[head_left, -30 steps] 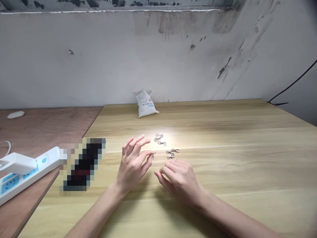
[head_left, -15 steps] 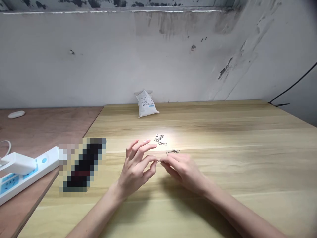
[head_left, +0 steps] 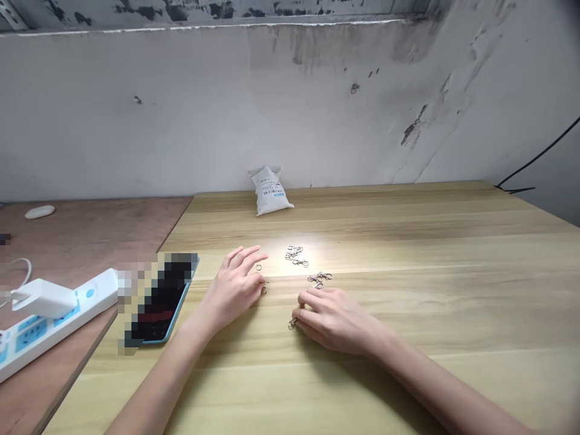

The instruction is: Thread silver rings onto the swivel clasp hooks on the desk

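My left hand (head_left: 235, 287) is over the table left of centre, its thumb and index finger pinched together and the other fingers stretched out. A tiny metal ring appears to be at the pinched fingertips, partly hidden. Just beside them lie two loose rings, one small metal ring (head_left: 258, 267) beyond and another ring (head_left: 264, 290) by the thumb. My right hand (head_left: 328, 317) rests low over the table, fingers curled round a metal swivel clasp (head_left: 292, 324) whose ring end sticks out. Beyond that hand lies a small group of clasps (head_left: 319, 278).
More clasps (head_left: 296, 254) lie mid-table. A white printed packet (head_left: 272, 192) stands near the wall. On the left are a phone (head_left: 165, 302), partly blurred out, and a white power strip (head_left: 58, 320) with a plugged-in charger (head_left: 43, 298). A white oval object (head_left: 40, 212) lies farther back.
My hands have come apart from where their fingertips met. The left has moved left to the loose rings; the right has drawn slightly nearer with the clasp, uncovering more of the clasps beyond it.
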`<state>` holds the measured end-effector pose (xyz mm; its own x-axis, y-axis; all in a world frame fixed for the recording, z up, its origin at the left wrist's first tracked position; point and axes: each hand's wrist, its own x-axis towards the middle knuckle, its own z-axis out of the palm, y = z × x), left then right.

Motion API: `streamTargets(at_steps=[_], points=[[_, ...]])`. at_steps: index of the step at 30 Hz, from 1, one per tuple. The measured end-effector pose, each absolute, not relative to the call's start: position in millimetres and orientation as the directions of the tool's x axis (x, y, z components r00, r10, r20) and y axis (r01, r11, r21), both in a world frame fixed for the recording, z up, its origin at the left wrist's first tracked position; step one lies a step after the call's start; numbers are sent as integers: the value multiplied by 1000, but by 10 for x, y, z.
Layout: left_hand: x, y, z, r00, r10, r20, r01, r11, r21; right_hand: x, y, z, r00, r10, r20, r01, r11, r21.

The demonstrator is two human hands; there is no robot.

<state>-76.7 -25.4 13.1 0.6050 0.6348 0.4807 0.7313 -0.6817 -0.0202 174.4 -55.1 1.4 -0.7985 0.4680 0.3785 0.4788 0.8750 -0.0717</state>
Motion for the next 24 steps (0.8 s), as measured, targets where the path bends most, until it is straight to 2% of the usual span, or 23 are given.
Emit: streamTargets(at_steps=[4, 7, 9, 11, 15, 20, 22, 23, 24], points=[[-868, -213, 129, 626, 615, 479, 715, -699, -37, 1852, -317, 4, -657, 639, 399, 583, 767, -268], [-874, -225, 135, 628, 623, 466, 713, -701, -23, 1841, -102, 36, -506, 766, 398, 750, 618, -235], [-872, -236, 147, 622, 643, 447, 720, -694, -2, 1772, 15, 74, -544, 764, 347, 776, 615, -140], [-869, -245, 160, 613, 657, 439, 725, -688, 18, 1674, 95, 119, -610, 744, 274, 751, 653, -99], [-841, -263, 181, 596, 636, 490, 714, -699, 40, 1513, 168, 193, -656, 723, 216, 704, 689, -169], [-731, -323, 215, 525, 608, 596, 703, -704, 99, 1497, 79, 207, -631, 749, 202, 647, 652, -394], [-669, -367, 236, 501, 595, 628, 691, -712, 124, 1520, -30, 194, -567, 801, 192, 555, 544, -629], [-635, -391, 246, 494, 588, 640, 684, -717, 131, 1531, -93, 186, -504, 849, 158, 423, 402, -812], [-600, -416, 255, 486, 584, 651, 682, -719, 136, 1538, -158, 180, -438, 893, 102, 258, 233, -938]])
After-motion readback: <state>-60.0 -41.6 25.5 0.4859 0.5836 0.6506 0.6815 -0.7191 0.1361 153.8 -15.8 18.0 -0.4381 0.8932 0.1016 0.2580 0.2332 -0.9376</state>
